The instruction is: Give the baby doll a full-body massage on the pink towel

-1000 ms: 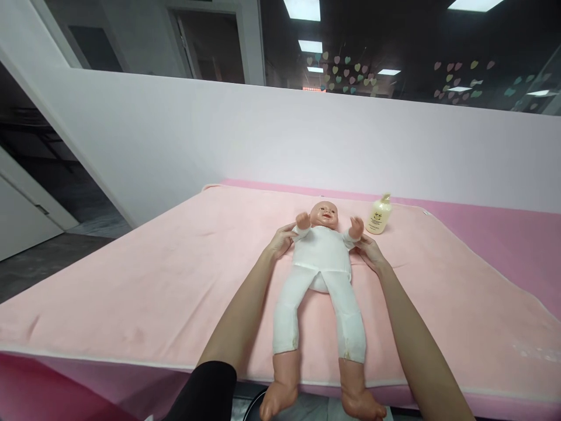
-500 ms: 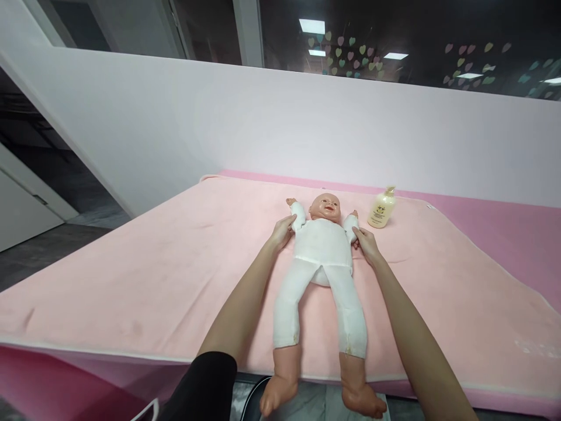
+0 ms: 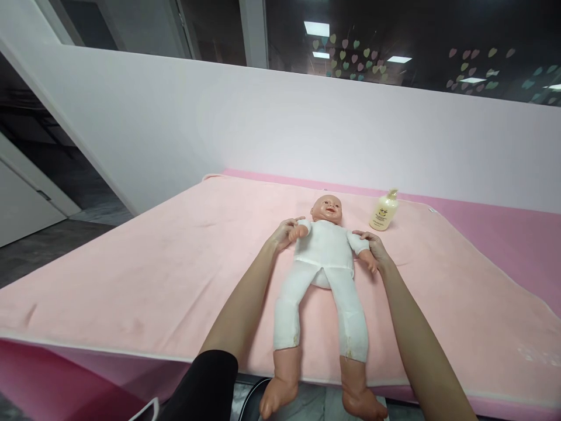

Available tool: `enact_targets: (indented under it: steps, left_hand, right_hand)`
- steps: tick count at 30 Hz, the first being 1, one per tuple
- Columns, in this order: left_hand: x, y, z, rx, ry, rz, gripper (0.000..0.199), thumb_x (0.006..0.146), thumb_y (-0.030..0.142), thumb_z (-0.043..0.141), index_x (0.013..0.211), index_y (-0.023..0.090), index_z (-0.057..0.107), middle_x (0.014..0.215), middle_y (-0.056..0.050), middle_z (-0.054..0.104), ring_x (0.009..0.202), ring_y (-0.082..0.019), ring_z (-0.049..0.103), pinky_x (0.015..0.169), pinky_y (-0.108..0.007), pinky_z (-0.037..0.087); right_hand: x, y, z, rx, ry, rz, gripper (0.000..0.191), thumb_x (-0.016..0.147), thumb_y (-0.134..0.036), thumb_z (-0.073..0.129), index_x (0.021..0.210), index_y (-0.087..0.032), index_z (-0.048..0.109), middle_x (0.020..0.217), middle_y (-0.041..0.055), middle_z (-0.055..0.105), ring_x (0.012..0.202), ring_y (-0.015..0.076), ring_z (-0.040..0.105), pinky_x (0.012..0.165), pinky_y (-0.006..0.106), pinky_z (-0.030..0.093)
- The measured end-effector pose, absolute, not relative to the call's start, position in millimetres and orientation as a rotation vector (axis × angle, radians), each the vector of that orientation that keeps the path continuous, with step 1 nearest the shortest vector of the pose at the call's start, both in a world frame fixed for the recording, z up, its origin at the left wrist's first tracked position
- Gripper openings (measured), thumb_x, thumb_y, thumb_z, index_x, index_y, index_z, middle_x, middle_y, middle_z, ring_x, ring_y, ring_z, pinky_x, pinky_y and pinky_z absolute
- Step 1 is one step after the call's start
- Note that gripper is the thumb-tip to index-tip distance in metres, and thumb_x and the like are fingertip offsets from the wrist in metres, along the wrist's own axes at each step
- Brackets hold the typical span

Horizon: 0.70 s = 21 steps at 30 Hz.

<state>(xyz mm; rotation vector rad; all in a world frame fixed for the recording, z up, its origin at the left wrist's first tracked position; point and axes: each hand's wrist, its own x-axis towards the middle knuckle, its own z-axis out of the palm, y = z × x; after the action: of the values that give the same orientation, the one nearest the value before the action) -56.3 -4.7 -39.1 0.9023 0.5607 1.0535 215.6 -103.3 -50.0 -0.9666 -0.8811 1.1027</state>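
A baby doll (image 3: 325,248) with a white cloth body and plastic head, hands and feet lies on its back on a pink towel (image 3: 175,263), its feet hanging over the near edge. My left hand (image 3: 284,234) is closed round the doll's arm on the left, partly hidden behind the doll's small hand. On the other side, my right hand (image 3: 376,247) grips the doll's right-side arm, fingers over the white sleeve. That arm points down and outward. Both of the doll's legs lie straight and apart, untouched.
A pale yellow pump bottle (image 3: 384,211) stands on the towel to the right of the doll's head. Behind the padded pink surface (image 3: 504,231) rises a white wall (image 3: 280,123) with dark glass above it. Below the near edge, part of a black seat shows.
The doll's arms have come down from beside its head; its hands now point toward me and outward. My hands have stayed at the arms, the right one shifting slightly outward.
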Motion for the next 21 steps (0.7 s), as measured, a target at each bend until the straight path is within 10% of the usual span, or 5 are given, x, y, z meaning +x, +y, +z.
enact_targets:
  steps: [7,17,21]
  left_hand:
    - [-52.1,-2.1,-38.5,0.899,0.54,1.123,0.05,0.066,0.015,0.068,0.115,0.02,0.058,0.096,-0.006,0.068,0.083,-0.017,0.063,0.08,-0.032,0.046]
    - [-52.3,4.5,-45.4,0.822,0.682,1.105,0.017,0.076,0.021,0.061,0.09,0.011,0.059,0.078,-0.007,0.064,0.069,-0.015,0.061,0.072,-0.03,0.048]
    - [-58.7,1.6,-41.3,0.822,0.563,1.141,0.038,0.065,0.009,0.063,0.101,0.019,0.056,0.083,-0.001,0.064,0.071,-0.014,0.061,0.075,-0.031,0.049]
  right_hand:
    - [210.5,-94.8,-48.0,-1.046,-0.746,1.029,0.031,0.049,-0.024,0.075,0.076,-0.018,0.061,0.052,-0.0062,0.05,0.043,0.0062,0.042,0.048,0.024,0.048]
    - [205.8,-94.7,-49.6,-1.252,-0.822,0.995,0.037,0.053,-0.043,0.076,0.063,-0.017,0.053,0.04,-0.0044,0.045,0.035,0.0091,0.042,0.034,0.021,0.036]
    - [211.9,-97.8,-47.0,-1.068,-0.827,1.063,0.029,0.053,-0.029,0.076,0.073,-0.017,0.059,0.052,-0.0051,0.05,0.04,0.0054,0.04,0.038,0.019,0.036]
